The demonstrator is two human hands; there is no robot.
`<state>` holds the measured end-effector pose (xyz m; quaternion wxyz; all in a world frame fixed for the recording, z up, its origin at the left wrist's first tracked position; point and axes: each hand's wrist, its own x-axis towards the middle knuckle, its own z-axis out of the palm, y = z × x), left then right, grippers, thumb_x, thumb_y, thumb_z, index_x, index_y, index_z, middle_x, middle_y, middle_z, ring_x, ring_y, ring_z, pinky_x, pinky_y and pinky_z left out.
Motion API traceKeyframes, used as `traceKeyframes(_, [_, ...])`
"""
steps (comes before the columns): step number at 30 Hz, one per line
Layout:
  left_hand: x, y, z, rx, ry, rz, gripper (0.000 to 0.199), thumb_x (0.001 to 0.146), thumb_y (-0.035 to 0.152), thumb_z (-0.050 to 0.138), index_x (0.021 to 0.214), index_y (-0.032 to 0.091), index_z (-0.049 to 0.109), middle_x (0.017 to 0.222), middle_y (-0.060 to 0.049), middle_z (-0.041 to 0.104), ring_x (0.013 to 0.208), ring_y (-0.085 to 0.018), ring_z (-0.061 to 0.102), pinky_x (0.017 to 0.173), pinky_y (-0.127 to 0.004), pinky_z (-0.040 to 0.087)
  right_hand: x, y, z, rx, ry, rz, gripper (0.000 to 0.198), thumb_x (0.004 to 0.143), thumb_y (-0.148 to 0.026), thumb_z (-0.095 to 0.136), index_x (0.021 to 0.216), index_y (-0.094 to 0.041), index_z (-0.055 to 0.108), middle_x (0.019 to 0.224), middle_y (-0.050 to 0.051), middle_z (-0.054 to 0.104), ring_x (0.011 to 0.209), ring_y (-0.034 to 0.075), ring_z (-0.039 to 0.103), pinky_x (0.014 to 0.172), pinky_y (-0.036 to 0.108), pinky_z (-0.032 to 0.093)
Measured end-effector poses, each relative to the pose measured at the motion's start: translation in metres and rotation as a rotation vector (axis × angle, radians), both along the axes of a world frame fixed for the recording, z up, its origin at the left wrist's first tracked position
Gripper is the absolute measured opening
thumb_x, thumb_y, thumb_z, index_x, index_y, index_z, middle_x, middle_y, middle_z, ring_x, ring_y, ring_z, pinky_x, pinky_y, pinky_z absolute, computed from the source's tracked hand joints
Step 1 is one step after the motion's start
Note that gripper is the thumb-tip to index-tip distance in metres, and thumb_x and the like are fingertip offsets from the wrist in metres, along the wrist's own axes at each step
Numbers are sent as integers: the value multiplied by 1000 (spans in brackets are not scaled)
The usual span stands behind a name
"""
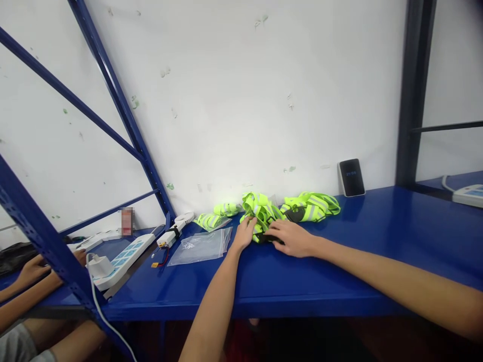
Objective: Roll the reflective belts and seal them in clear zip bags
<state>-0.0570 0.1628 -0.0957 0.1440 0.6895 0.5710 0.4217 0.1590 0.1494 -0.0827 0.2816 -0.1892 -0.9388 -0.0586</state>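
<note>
A crumpled neon-yellow reflective vest [260,208] with silver stripes and dark parts lies on the blue table between my hands. My left hand [245,233] grips its left side, fingers curled against the fabric. From the right, my right hand [289,237] has its bent fingers on a dark part low on the same bundle; its thumb side is partly hidden. Just behind my right hand rests another bundled reflective vest [315,206]. Further left, a packed neon bundle [209,221] lies near flat clear plastic bags [204,246].
A white device with a black screen [351,177] leans at the wall. Left of the bags are a white handheld fan [184,218] and a battery lead [160,261]. Beyond the blue rack post [56,246] are a power strip [126,259] and another person's hands [33,269].
</note>
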Motion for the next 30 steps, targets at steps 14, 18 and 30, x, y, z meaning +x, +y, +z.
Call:
traceKeyframes(14, [32, -40, 12, 298, 68, -161, 75, 82, 41, 63, 144, 21, 28, 145, -13, 39, 134, -28, 38, 112, -45, 28, -1, 36, 1, -930, 867, -32, 28, 77, -42, 64, 92, -19, 66, 77, 2, 69, 79, 21, 62, 69, 30, 46])
traceKeyframes(18, [35, -38, 14, 275, 46, -165, 89, 72, 40, 74, 145, 23, 27, 141, -12, 44, 130, -29, 43, 111, -45, 31, -5, 39, -8, -1174, 1091, -21, 28, 67, -41, 73, 84, -21, 63, 75, -1, 67, 70, 17, 60, 62, 27, 45])
traceKeyframes(30, [32, -37, 16, 99, -26, -160, 45, 90, 51, 45, 121, 20, 55, 100, -4, 68, 88, -22, 63, 84, -35, 48, 6, 33, 11, -824, 1080, -78, 27, 77, -45, 62, 89, -21, 62, 68, 1, 66, 61, 18, 56, 55, 27, 39])
